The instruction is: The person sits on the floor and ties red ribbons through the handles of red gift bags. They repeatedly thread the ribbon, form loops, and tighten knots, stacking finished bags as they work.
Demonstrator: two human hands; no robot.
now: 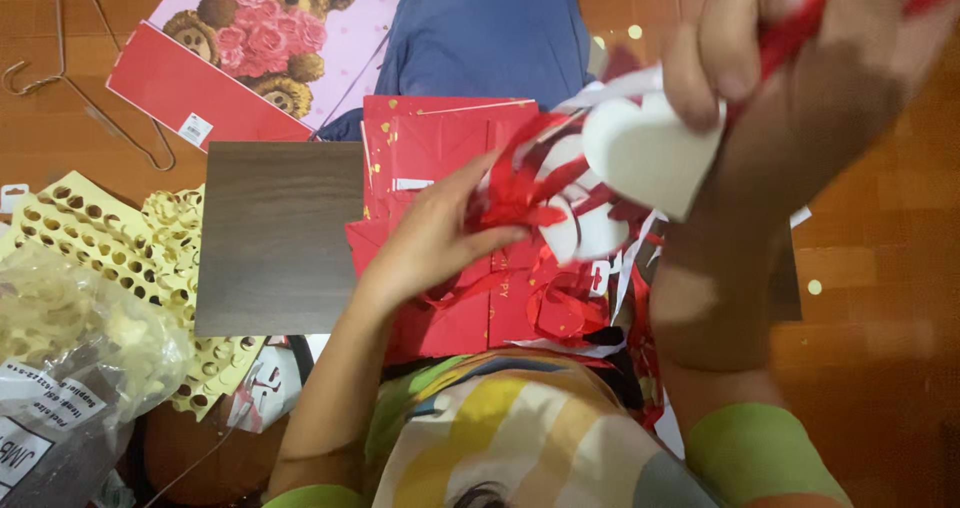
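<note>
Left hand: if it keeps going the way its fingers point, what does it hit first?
The left hand points right, its fingertips already on the red ribbon. Straight on, it would likely meet the small white heart next; depth is unclear.

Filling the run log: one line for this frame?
left hand: pinching red ribbon | right hand: holding white heart, raised | under: red bag

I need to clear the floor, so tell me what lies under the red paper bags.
The red paper bags lie partly on a dark wooden board, at its right edge. Ribbons and the left hand cover their middle, so whatever is beneath there stays hidden.
</note>
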